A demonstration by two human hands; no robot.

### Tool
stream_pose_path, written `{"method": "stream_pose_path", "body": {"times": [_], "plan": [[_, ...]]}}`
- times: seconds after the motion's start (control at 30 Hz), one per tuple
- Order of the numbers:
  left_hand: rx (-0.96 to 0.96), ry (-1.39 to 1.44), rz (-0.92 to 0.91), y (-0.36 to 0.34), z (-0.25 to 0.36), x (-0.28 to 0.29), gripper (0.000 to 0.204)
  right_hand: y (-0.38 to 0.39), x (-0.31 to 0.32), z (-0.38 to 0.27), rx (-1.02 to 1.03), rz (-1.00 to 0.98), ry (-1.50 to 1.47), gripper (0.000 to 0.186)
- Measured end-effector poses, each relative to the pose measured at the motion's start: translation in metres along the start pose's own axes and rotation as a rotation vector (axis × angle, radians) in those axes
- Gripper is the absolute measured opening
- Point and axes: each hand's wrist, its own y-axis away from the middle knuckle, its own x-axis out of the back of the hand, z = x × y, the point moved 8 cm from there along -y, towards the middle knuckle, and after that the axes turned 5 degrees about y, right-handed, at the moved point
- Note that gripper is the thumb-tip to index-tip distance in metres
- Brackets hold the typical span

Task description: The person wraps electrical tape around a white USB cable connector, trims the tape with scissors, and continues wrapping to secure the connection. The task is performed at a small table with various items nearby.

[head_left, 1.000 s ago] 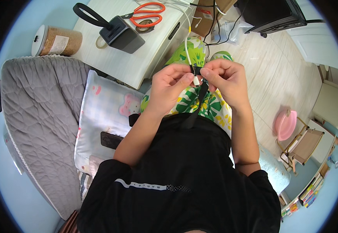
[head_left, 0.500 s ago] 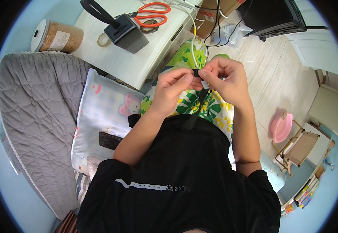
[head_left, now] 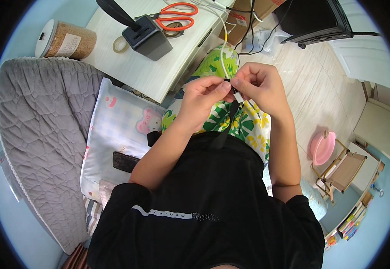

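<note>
Above my lap, my left hand (head_left: pixel 198 98) and my right hand (head_left: pixel 263 89) meet with thumbs and fingers pinched together. Between their fingertips is a white cable (head_left: pixel 225 63) that comes down from the desk. A small black band sits on the cable at the pinch, mostly covered by both hands. The cable's white plug (head_left: pixel 238 96) pokes out just below the fingers, close to a black strap (head_left: pixel 233 110) that hangs over my patterned trousers (head_left: pixel 213 115). Both hands are closed; which one grips the band and which the cable is partly hidden.
On the white desk (head_left: pixel 110 67) stand a dark grey box-shaped device (head_left: pixel 152 42), orange-handled scissors (head_left: pixel 177 22), a tape roll (head_left: pixel 120 45) and a jar (head_left: pixel 69 41). A phone (head_left: pixel 125 162) lies on the cushion to my left. A pink basin (head_left: pixel 323 148) is at the right.
My left thumb has shifted up and right to the black band, now mostly covered. Both hands' fingertips are closer together, and the white plug shows more plainly below them.
</note>
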Motion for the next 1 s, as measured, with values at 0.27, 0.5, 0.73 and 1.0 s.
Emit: {"method": "stream_pose_path", "body": {"times": [0.27,0.5,0.73,1.0], "plan": [[-0.013,0.116,-0.025,-0.008,-0.011,0.006,0.018,-0.001,0.000,-0.008,0.135,0.108,0.128,0.012],[-0.073,0.182,-0.074,-0.009,-0.003,-0.004,0.019,0.013,0.004,0.019,-0.067,0.053,-0.138,0.025],[0.041,0.299,-0.202,-0.007,-0.010,-0.010,0.022,0.033,-0.026,0.023,-0.101,-0.096,-0.373,0.025],[0.072,0.433,-0.074,-0.007,-0.016,-0.002,0.018,0.038,-0.038,0.027,-0.143,-0.118,-0.567,0.023]]}}
